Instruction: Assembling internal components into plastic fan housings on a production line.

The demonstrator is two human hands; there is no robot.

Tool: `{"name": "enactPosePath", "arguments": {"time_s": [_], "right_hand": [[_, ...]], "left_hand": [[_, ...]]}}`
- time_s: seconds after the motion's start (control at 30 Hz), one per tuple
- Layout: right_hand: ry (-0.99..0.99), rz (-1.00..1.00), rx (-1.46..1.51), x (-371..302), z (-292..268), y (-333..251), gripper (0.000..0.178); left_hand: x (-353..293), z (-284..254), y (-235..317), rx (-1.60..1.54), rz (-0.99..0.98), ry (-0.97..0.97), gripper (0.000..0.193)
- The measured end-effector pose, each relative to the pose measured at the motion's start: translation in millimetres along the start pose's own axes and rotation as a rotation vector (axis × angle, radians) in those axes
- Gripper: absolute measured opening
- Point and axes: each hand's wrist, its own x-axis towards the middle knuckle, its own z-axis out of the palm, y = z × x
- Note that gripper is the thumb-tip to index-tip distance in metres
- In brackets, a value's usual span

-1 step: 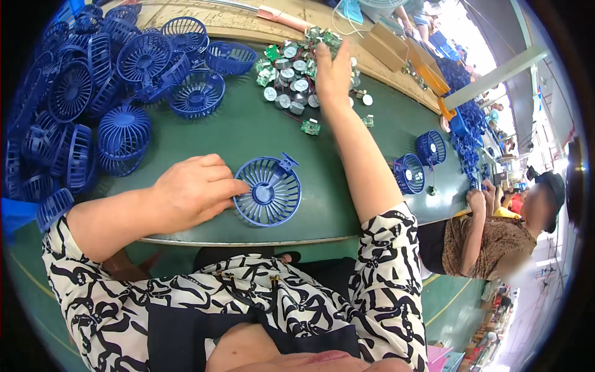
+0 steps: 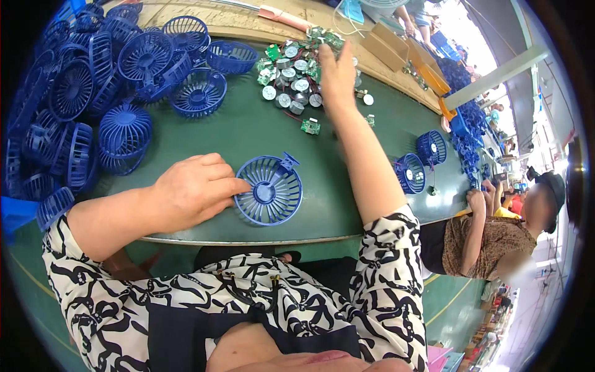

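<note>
A round blue slatted fan housing (image 2: 265,193) with a small hinged tab lies on the green table in front of me. My left hand (image 2: 197,191) grips its left rim between thumb and fingers. Farther off, my right hand (image 2: 338,79) reaches onto a pile of small silver motors with green circuit boards and wires (image 2: 288,72). Two of its fingers point up and stand apart; nothing shows between them, and its far side is hidden. A single green circuit board (image 2: 310,126) lies just nearer than the pile.
A large heap of blue fan housings (image 2: 125,130) fills the table's left side. Two more housings (image 2: 410,173) with motors in them stand at the right. Beyond are a wooden board (image 2: 229,25), cardboard boxes (image 2: 385,48) and a blue parts heap (image 2: 455,80). A co-worker (image 2: 477,239) sits at the right.
My right hand and forearm have shifted very slightly to the right over the motors. My left hand keeps its hold on the housing.
</note>
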Motion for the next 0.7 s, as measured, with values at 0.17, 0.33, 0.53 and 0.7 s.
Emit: {"name": "enactPosePath", "arguments": {"time_s": [0.17, 0.33, 0.53, 0.7], "right_hand": [[-0.097, -0.121, -0.001, -30.2, -72.6, -5.5, 0.053], [-0.164, -0.246, -0.492, -117.1, -145.2, 2.4, 0.025], [-0.201, -0.374, -0.736, -117.3, -162.7, 20.2, 0.023], [-0.219, -0.364, -0.563, -112.1, -132.1, -16.9, 0.024]], "left_hand": [[-7.2, -9.2, 2.2, 0.021, -0.143, 0.018, 0.029], [-6.7, -9.3, 8.0, 0.013, -0.010, 0.057, 0.023], [-4.4, -6.5, 2.3, -0.104, 0.054, 0.026, 0.031], [-6.9, -4.9, 1.2, -0.138, 0.072, 0.039, 0.032]]}}
